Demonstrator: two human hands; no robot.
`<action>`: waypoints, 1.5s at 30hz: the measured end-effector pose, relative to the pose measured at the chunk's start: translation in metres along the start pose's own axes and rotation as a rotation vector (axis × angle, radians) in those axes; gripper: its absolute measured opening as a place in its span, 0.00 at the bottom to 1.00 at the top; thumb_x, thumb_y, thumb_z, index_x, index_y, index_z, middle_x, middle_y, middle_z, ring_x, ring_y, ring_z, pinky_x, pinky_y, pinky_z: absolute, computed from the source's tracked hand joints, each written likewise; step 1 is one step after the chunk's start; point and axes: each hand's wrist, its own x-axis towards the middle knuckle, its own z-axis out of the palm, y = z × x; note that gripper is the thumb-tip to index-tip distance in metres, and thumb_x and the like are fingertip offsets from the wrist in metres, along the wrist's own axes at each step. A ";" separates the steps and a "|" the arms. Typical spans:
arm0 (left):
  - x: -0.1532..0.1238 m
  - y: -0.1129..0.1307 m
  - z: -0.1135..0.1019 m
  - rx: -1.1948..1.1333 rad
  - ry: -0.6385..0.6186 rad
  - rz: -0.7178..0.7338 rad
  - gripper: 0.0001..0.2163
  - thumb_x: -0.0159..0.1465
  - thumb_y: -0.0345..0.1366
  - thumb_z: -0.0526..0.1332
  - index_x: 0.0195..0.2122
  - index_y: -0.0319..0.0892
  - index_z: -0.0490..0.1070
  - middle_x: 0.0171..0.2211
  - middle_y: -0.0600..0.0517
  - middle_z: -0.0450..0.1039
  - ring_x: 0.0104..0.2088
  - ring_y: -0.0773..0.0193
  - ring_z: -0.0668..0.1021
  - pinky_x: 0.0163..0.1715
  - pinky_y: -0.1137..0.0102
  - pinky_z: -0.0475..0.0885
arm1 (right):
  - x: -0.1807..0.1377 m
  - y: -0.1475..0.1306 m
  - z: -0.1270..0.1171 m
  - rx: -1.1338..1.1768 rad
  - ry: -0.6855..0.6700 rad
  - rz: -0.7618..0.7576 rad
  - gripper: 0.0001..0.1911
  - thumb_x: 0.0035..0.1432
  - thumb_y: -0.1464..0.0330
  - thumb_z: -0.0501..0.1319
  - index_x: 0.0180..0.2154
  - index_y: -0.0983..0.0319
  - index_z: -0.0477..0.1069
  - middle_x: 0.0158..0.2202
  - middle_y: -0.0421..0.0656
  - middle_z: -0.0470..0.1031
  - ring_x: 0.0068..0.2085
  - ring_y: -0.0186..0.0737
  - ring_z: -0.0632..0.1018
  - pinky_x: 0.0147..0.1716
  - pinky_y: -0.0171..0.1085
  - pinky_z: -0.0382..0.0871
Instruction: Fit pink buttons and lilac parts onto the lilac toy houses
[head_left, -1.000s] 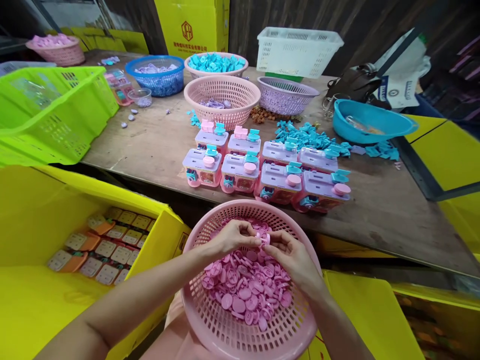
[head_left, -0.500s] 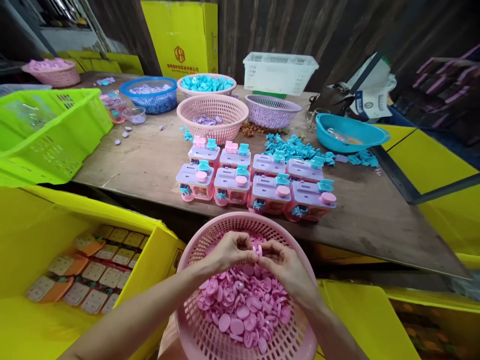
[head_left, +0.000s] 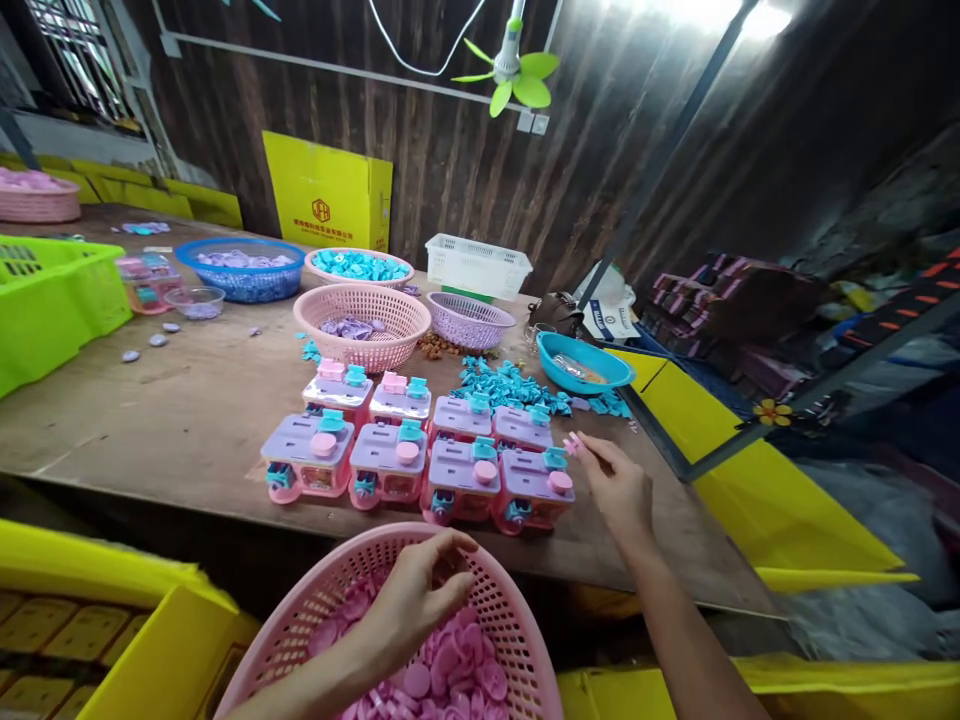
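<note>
My right hand (head_left: 619, 487) reaches over the wooden table, pinching a small pink part (head_left: 573, 444) just right of the far-right toy in the back row. Two rows of pink-and-lilac toy units (head_left: 420, 448) stand side by side there. My left hand (head_left: 415, 597) stays over the pink basket (head_left: 315, 610) on my lap, fingers closed together above the heap of pink round pieces (head_left: 450, 675); whether it holds any is hidden.
Behind the toys lie a pile of teal parts (head_left: 510, 385), a teal bowl (head_left: 585, 362), pink (head_left: 361, 322), lilac (head_left: 469, 318), blue (head_left: 244, 267) and white baskets (head_left: 477, 264). A green crate (head_left: 52, 300) sits far left, yellow boxes (head_left: 161, 650) below the table's edge.
My hands have parted: the right one rose from the basket to the toys with a pink part, the left stayed in the basket. My view tilted up.
</note>
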 end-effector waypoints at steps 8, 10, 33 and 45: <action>-0.006 -0.027 0.007 0.277 -0.081 0.004 0.09 0.55 0.29 0.53 0.36 0.39 0.69 0.23 0.55 0.66 0.25 0.69 0.68 0.25 0.77 0.61 | 0.046 0.067 0.038 0.057 -0.185 -0.269 0.17 0.54 0.56 0.58 0.32 0.62 0.77 0.34 0.47 0.77 0.36 0.41 0.78 0.35 0.39 0.74; -0.006 -0.029 0.003 0.322 -0.073 -0.019 0.09 0.56 0.29 0.52 0.36 0.38 0.69 0.22 0.55 0.65 0.24 0.69 0.67 0.25 0.77 0.61 | 0.046 0.070 0.043 0.057 -0.196 -0.316 0.15 0.56 0.58 0.57 0.33 0.62 0.76 0.34 0.47 0.76 0.36 0.41 0.77 0.36 0.39 0.74; -0.010 -0.048 -0.003 0.489 -0.098 -0.142 0.09 0.55 0.29 0.51 0.33 0.40 0.69 0.26 0.53 0.71 0.27 0.67 0.71 0.29 0.76 0.62 | 0.052 0.080 0.029 -0.218 -0.473 -0.585 0.17 0.62 0.68 0.46 0.45 0.61 0.71 0.44 0.49 0.72 0.47 0.43 0.72 0.48 0.44 0.68; -0.017 -0.032 -0.010 0.485 -0.069 -0.099 0.12 0.59 0.34 0.51 0.39 0.39 0.70 0.27 0.52 0.73 0.28 0.66 0.73 0.29 0.75 0.65 | 0.062 0.058 0.023 -0.118 -0.562 -0.326 0.13 0.56 0.69 0.52 0.35 0.60 0.76 0.37 0.45 0.75 0.39 0.41 0.75 0.40 0.39 0.69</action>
